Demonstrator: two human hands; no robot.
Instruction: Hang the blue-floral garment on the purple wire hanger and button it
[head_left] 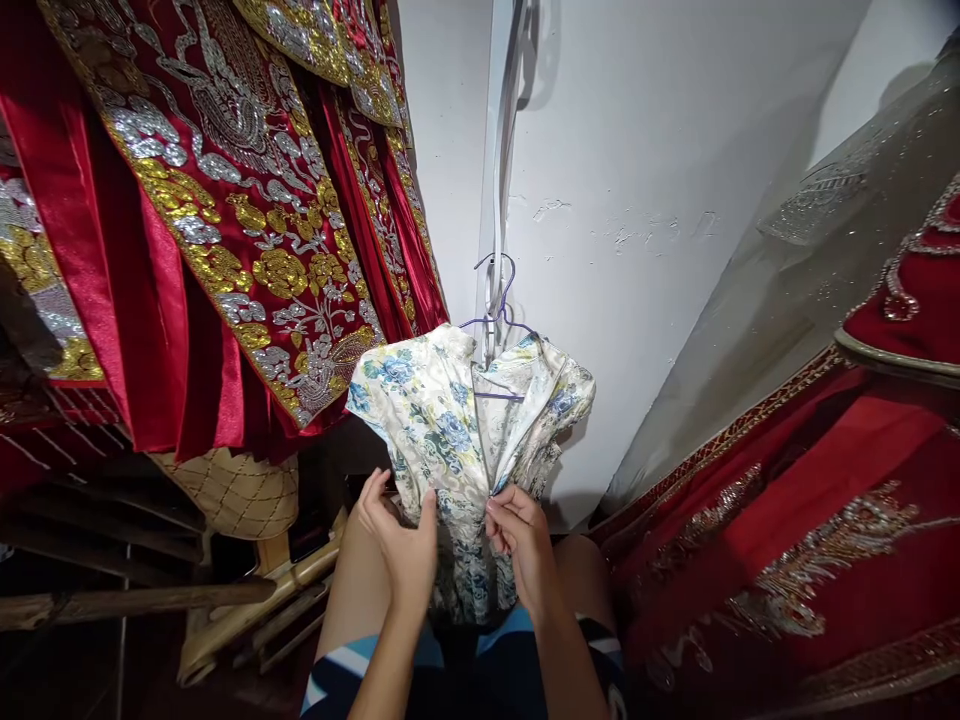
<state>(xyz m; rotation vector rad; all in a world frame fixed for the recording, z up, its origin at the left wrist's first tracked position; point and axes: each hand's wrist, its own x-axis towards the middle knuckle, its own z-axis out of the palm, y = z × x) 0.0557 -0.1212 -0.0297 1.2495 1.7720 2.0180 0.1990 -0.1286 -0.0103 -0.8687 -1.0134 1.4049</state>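
Note:
A short-sleeved dress (450,425), cream with blue and yellow flowers, hangs on a thin purple hanger (507,312) in front of me. Its front opening is parted at the top, showing the inside at the neck. My right hand (521,535) pinches the edge of this opening at about waist height, thumb against fingers. At the dress's left side is my left hand (403,535), thumb and fingers apart, the thumb lying against the fabric. The lower end of the dress drops between my knees and is partly hidden.
Red skirts with gold and silver sequins (281,270) hang at the left. A bamboo frame (262,590) stands below them. On the right are beaded red garments (795,540) and a sheer pale cloth (750,270). A white strap (501,130) runs down the white wall (637,130) to the hanger.

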